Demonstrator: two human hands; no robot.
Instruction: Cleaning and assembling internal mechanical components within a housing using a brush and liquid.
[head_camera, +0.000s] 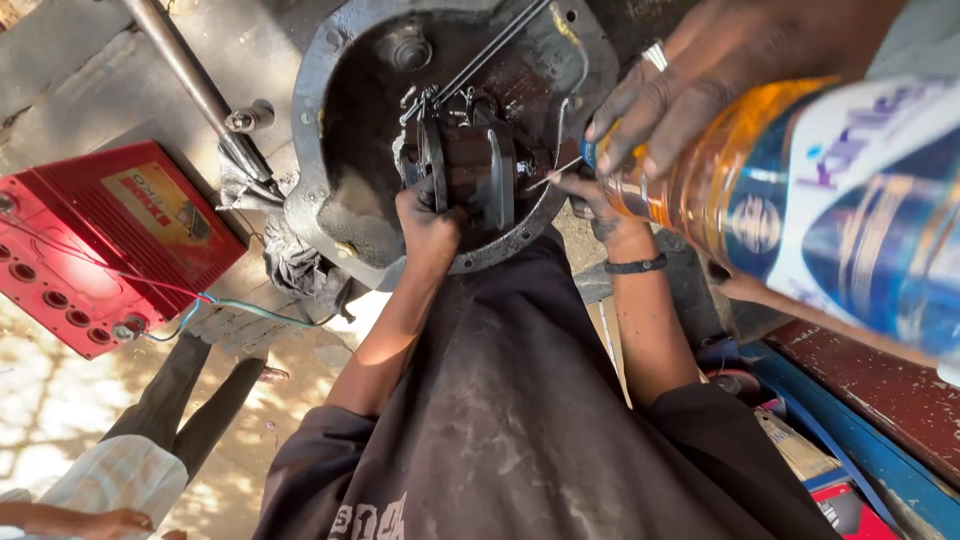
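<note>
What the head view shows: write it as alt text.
Person's left hand grips a dark part inside a round greasy metal housing; the right hand sits at its rim, where another person's hand tips an amber-filled bottle.

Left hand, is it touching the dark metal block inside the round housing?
Touching. Head view: the left hand wraps its fingers round the metal block, no gap.

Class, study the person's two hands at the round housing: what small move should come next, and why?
Probably hold the left hand steady on the dark block inside the round housing. The right hand pinches a thin pin beside it, and a co-worker's hand tilts a bottle of amber liquid right there.
</note>
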